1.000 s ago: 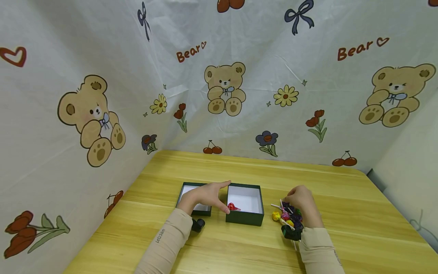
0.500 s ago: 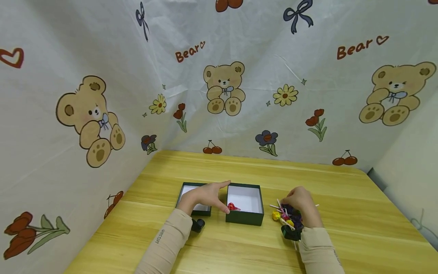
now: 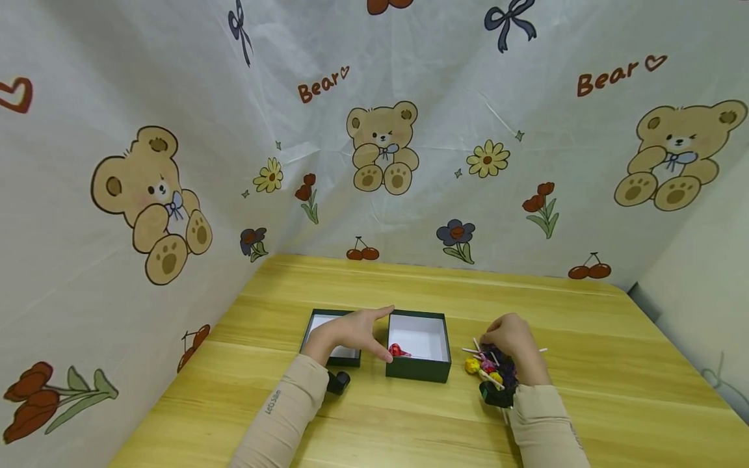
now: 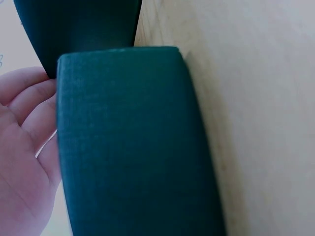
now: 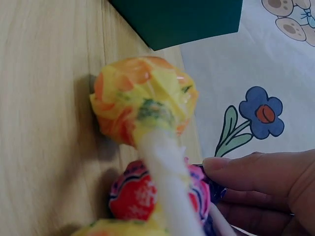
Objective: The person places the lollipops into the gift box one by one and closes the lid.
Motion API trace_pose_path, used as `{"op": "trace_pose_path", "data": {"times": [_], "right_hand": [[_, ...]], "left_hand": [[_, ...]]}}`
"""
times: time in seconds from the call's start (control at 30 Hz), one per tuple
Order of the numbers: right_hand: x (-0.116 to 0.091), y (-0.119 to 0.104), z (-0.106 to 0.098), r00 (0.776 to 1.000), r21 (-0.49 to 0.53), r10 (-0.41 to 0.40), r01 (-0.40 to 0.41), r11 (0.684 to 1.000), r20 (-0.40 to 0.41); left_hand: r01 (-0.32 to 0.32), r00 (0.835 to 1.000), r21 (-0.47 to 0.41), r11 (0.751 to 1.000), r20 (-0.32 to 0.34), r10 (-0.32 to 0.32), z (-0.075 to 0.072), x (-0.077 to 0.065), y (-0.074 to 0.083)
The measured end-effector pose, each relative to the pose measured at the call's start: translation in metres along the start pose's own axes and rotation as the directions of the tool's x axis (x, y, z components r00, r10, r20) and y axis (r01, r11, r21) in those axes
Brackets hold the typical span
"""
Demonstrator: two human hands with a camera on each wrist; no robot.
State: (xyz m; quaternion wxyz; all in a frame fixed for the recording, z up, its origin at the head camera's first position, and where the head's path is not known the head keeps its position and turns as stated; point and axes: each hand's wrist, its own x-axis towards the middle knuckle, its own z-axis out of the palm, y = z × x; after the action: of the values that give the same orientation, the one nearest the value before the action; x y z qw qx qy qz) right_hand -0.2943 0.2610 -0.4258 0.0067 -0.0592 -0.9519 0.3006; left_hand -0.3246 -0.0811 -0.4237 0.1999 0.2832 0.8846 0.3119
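My left hand (image 3: 351,330) reaches over the shallow green tray or lid (image 3: 344,363), its thumb and fingers spread along the left wall of the deeper green box (image 3: 418,370). A red-wrapped lollipop (image 3: 398,350) lies in that white-lined box. On the right, my right hand (image 3: 512,335) bends over a pile of lollipops and pinches a dark-wrapped lollipop (image 5: 216,191) between thumb and fingers; most of it is hidden. A yellow lollipop (image 5: 145,98) and a red-and-pink lollipop (image 5: 133,196) lie nearest the right wrist camera.
Both containers stand on a light wooden table (image 3: 409,429). A white cloth (image 3: 304,123) printed with bears and flowers hangs behind and to the left. Black wrist cameras sit below each wrist, the right one (image 3: 496,394) close against the lollipops.
The right hand has shifted slightly within the pile, and a white stick now shows to its right. My left hand keeps its place on the box. The head view has tilted down a little.
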Motion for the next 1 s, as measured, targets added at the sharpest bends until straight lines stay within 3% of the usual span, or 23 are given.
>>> {"op": "trace_pose_path", "data": {"times": [0.43, 0.87, 1.0], "right_hand": [[-0.002, -0.004, -0.001, 0.998, 0.077, -0.023, 0.028, 0.997, -0.058], [-0.002, -0.014, -0.002, 0.998, 0.134, -0.051, 0.057, 0.989, -0.046], [-0.004, -0.020, -0.005, 0.995, 0.157, -0.091, 0.095, 0.983, -0.033]], "left_hand": [[-0.011, 1.000, -0.007, 1.000, 0.001, 0.011, -0.001, 0.002, -0.001], [-0.005, 1.000, -0.003, 1.000, 0.006, 0.005, 0.000, 0.000, 0.001], [-0.009, 1.000, 0.004, 1.000, 0.008, 0.009, -0.001, 0.000, 0.001]]}}
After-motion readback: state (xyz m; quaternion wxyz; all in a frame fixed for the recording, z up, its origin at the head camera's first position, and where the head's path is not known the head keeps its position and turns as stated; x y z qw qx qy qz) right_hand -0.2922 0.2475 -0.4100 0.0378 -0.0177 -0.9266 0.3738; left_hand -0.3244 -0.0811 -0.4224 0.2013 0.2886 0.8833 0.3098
